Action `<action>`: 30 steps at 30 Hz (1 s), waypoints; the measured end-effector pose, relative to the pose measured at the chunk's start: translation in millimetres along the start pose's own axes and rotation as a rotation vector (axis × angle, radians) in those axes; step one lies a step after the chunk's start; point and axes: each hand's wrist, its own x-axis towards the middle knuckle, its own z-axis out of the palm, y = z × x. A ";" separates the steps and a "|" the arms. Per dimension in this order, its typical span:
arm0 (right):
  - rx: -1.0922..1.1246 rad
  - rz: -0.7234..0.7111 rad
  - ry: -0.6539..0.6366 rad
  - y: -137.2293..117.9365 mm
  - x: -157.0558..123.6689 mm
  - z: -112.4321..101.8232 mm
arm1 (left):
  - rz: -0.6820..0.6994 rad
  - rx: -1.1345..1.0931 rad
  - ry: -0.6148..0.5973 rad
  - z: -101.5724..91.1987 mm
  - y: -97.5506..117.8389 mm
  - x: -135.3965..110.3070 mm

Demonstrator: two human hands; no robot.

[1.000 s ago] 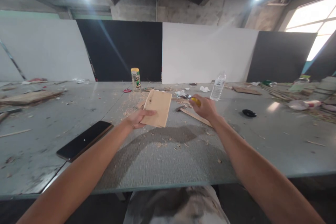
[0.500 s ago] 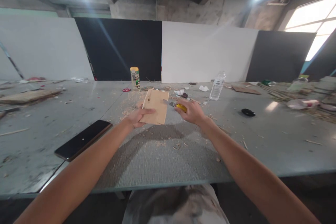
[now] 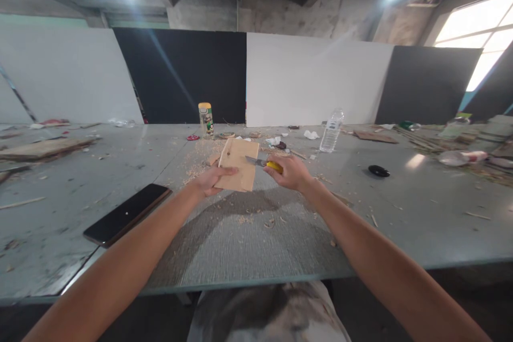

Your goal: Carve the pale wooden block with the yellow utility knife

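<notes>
Yellow-handled, the knife (image 3: 274,166) clasped by the right hand (image 3: 294,172) is now brought in from the side, its blade (image 3: 253,161) set over the board (image 3: 242,177) gripped above the table (image 3: 248,259) by the left hand (image 3: 209,179), so blade and board seem paired for work, though contact cannot be told.

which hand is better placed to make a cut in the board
The right hand, most likely: it grips the yellow-handled knife, with the blade pointing across the wooden board, though contact is hard to tell. The left hand is occupied holding the board at its left side.
</notes>
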 end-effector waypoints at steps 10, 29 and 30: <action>-0.065 0.002 0.015 3.6 1.3 -5.3 | -0.017 -0.013 -0.029 -9.6 -2.1 5.9; -0.007 0.325 0.287 59.9 -8.0 -8.1 | -0.003 -0.007 -0.048 7.0 -2.3 -8.3; 0.027 0.284 0.275 53.7 -6.3 -7.1 | -0.002 0.000 -0.039 7.0 -2.8 -7.2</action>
